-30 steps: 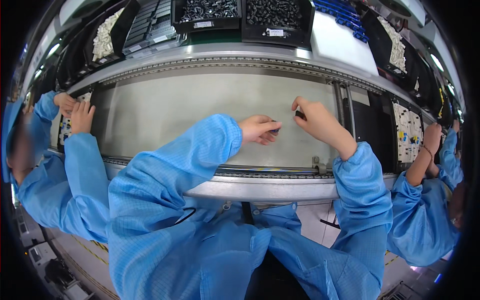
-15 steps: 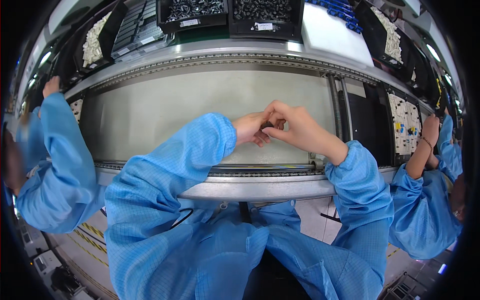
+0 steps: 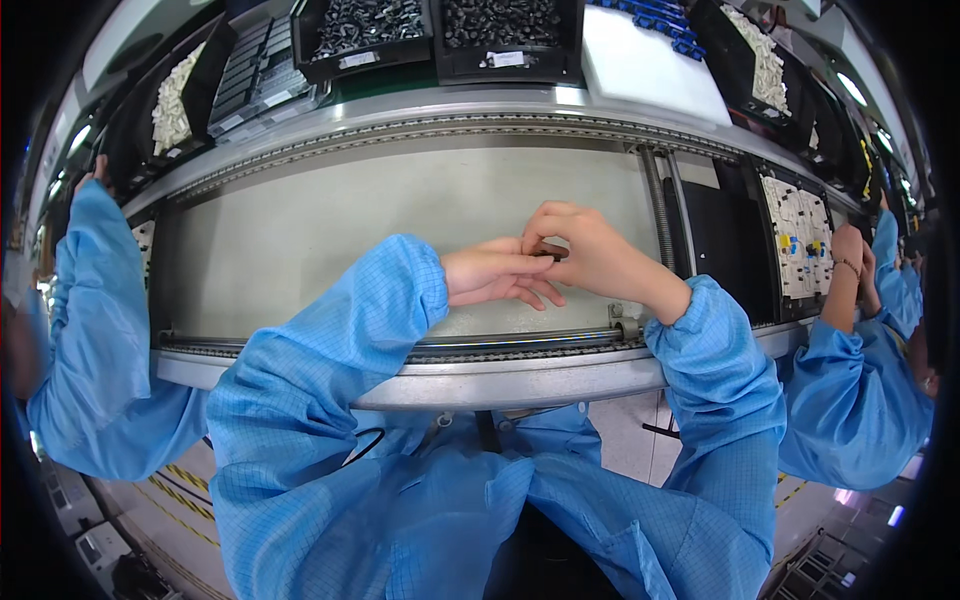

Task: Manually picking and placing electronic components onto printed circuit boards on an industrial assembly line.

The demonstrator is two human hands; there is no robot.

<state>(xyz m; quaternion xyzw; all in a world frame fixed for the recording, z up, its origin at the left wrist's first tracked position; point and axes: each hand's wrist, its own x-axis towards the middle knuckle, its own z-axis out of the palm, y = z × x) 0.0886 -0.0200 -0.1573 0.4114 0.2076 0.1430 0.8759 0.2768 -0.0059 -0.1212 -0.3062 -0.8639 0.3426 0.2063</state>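
Note:
Over the pale board of the conveyor, both my hands meet at a small black part [image 3: 550,254], whose exact kind is hidden by the fingers. My right hand [image 3: 595,250] comes in from the right with its fingers curled, pinching the part between thumb and fingertips. My left hand [image 3: 492,272] reaches in from the left; its thumb lies against the part, and its lower fingers stretch out beneath, slightly spread.
Beyond the conveyor's chain rail [image 3: 400,127] stand black bins of small dark parts [image 3: 500,22], a white foam block [image 3: 650,70] and a bin of white pieces [image 3: 178,100]. Co-workers in blue sleeves [image 3: 95,320] flank me. White fixture plates [image 3: 800,235] lie at right.
My left hand's fingers have straightened and its thumb now stretches to the black part. The view has shifted slightly. The right co-worker's hands have come closer to the white plate.

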